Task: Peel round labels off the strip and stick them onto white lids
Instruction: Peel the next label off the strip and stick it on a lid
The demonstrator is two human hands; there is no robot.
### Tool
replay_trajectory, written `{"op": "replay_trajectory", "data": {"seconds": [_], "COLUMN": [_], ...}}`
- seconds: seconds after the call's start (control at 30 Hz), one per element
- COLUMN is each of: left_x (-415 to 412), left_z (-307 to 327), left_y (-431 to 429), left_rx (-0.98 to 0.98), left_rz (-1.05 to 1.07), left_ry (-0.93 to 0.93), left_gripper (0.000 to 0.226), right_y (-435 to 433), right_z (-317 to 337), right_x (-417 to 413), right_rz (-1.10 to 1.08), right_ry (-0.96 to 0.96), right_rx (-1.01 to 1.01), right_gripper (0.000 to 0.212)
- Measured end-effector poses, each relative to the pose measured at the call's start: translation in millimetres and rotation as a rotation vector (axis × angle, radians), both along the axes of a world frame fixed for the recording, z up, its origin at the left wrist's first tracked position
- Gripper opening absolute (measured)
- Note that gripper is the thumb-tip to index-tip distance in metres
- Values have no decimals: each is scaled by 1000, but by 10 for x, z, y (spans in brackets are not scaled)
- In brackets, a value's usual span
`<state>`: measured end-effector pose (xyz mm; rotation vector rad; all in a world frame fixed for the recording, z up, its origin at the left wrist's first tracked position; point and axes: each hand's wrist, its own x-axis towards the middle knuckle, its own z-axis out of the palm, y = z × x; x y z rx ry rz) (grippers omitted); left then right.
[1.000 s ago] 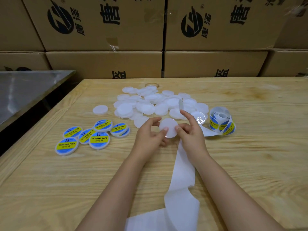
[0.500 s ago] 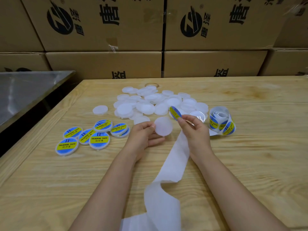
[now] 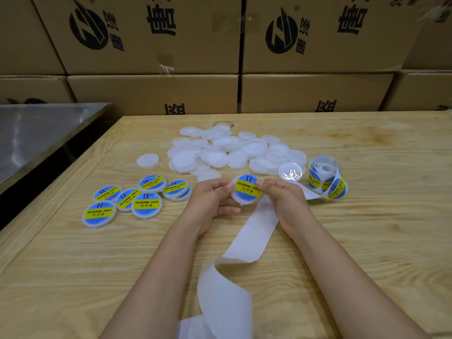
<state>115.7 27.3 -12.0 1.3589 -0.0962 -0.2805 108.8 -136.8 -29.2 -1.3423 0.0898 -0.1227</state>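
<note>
Fingers (image 3: 221,186) of the left hand (image 3: 210,204) and of the right hand (image 3: 283,204) are curling in and pinching one white lid (image 3: 241,201) by its opposite edges, holding it over the table (image 3: 367,253) — neither hand is gripping anything else. Stacked cardboard boxes (image 3: 151,89) are filling the background behind the table's far edge, and a grey metal surface (image 3: 36,138) is lying off to the left. A long white backing strip (image 3: 247,245) is running up from the near edge, curling once between the forearms and passing under the right hand. It is ending in the loosely coiled label roll (image 3: 325,179) to the right of the hands. A pile of bare white lids (image 3: 220,152) is sitting beyond the hands, with one single lid (image 3: 147,160) lying apart on its left. Several labelled lids (image 3: 146,204) are lying in a loose cluster left of the left hand, some overlapping. A shiny clear disc (image 3: 291,172) is resting between pile and roll. On the held lid a round blue-and-yellow label (image 3: 247,186) is facing up, reading SOLDERING PASTE, with the right hand touching its right edge.
</note>
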Motion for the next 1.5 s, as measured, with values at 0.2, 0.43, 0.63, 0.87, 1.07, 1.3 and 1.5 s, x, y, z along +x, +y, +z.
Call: {"op": "replay_trajectory", "data": {"seconds": [0.2, 0.43, 0.63, 0.87, 1.07, 1.3, 1.5], "left_x": [-7, -11, -27, -40, -46, -48, -61], "left_z": [1, 12, 23, 25, 16, 22, 53], "left_y": [-5, -10, -17, -25, -34, -53, -60], "left_rx": [25, 25, 32, 62, 118, 84, 49], "left_rz": [4, 9, 17, 26, 56, 114, 132], "left_ry": [-18, -15, -12, -26, -42, 18, 52], "left_gripper": [14, 15, 15, 16, 16, 13, 13], "right_y": [14, 20, 25, 33, 67, 110, 155], "right_z": [12, 12, 5, 5, -20, -60, -57], "right_x": [-5, -11, -6, -7, -7, -44, -82], "right_rz": [-24, -44, -58, -76, -104, -153, -208], "right_ry": [15, 13, 34, 45, 28, -90, -183], "right_rx": [-52, -87, -103, -123, -188, -360, -481], "right_gripper": [25, 27, 23, 23, 20, 12, 16]}}
